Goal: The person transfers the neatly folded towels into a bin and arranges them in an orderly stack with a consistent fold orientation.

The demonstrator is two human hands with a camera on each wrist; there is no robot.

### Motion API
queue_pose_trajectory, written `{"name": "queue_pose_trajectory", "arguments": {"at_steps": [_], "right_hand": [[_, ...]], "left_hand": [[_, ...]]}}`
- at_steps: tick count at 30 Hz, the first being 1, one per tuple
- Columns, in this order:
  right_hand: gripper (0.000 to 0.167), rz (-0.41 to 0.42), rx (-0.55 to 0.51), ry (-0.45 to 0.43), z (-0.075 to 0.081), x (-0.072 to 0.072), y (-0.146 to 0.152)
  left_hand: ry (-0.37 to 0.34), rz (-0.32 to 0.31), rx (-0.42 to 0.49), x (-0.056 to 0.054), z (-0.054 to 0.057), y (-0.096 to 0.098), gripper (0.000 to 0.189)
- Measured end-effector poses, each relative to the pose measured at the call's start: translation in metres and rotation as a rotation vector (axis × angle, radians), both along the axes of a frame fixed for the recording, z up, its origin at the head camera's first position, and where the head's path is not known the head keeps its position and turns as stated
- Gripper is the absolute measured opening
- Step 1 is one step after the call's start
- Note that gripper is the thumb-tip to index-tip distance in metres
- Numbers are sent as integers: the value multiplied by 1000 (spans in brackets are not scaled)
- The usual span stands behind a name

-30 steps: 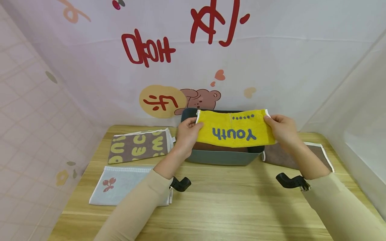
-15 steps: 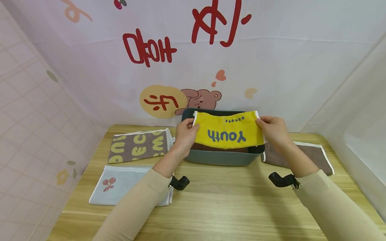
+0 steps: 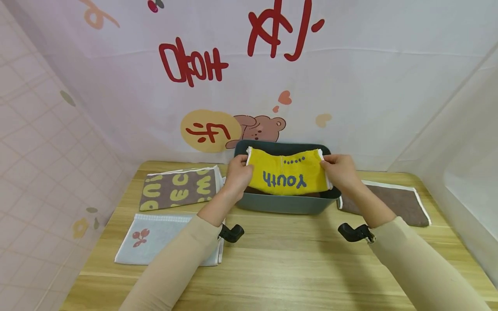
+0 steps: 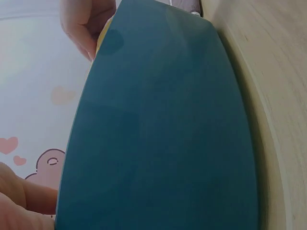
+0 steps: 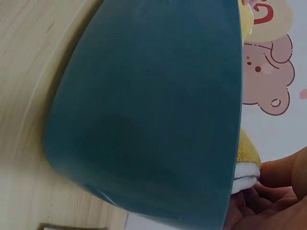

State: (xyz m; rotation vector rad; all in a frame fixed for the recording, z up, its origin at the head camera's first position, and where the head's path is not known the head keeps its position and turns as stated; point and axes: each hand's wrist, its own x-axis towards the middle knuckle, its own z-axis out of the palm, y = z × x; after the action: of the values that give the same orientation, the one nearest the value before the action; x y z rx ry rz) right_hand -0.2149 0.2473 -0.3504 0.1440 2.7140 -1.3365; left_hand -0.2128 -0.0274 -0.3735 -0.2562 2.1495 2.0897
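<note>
A folded yellow towel point(image 3: 288, 172) with blue "Youth" lettering sags between both hands, inside the rim of a dark teal bin point(image 3: 288, 204). My left hand point(image 3: 238, 175) pinches its white-edged left end. The opposite end is pinched by my right hand point(image 3: 342, 172), thumb on top. In the right wrist view the fingers point(image 5: 278, 172) grip the white hem point(image 5: 247, 175) just past the bin wall point(image 5: 144, 105). The left wrist view is mostly filled by the bin's side point(image 4: 158, 120), which hides most of the towel. Something brown shows inside the bin below the towel.
Left of the bin lies a brown towel with yellow letters point(image 3: 180, 190). Nearer on that side is a pale blue towel with cherries point(image 3: 155, 239), partly under the left sleeve. A plain brown towel point(image 3: 397, 203) lies right of the bin on the wooden table point(image 3: 288, 268).
The right hand has moved left toward the left hand, and the towel has slackened. Both hands have come down slightly, bringing the towel lower into the bin's opening.
</note>
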Motion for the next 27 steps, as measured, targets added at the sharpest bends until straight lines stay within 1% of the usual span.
{"name": "queue_pose_trajectory", "arguments": {"at_steps": [5,10,12,16,22,27], "right_hand": [[46,26,29,10,-4,-2,-5],[46,52,53,24,-8,-3,-5],[46,50,69,29,-10,-3,-6],[44,47,110,48,-14,-5,-8],[40,49,152,89,-20,-9,-14],[36,54,157,110,-23,-9,-15]], "left_hand": [[-39,-26,-30,-1,0,-2,55],[-56,-41,-83,-1,1,-2,60],[-64,-47,-99,-2,1,-1,61],[-75,-50,-107,-4,1,0,62],[-88,-46,-98,-8,-1,0,61],[-91,-46,-107,-9,0,0,60]]}}
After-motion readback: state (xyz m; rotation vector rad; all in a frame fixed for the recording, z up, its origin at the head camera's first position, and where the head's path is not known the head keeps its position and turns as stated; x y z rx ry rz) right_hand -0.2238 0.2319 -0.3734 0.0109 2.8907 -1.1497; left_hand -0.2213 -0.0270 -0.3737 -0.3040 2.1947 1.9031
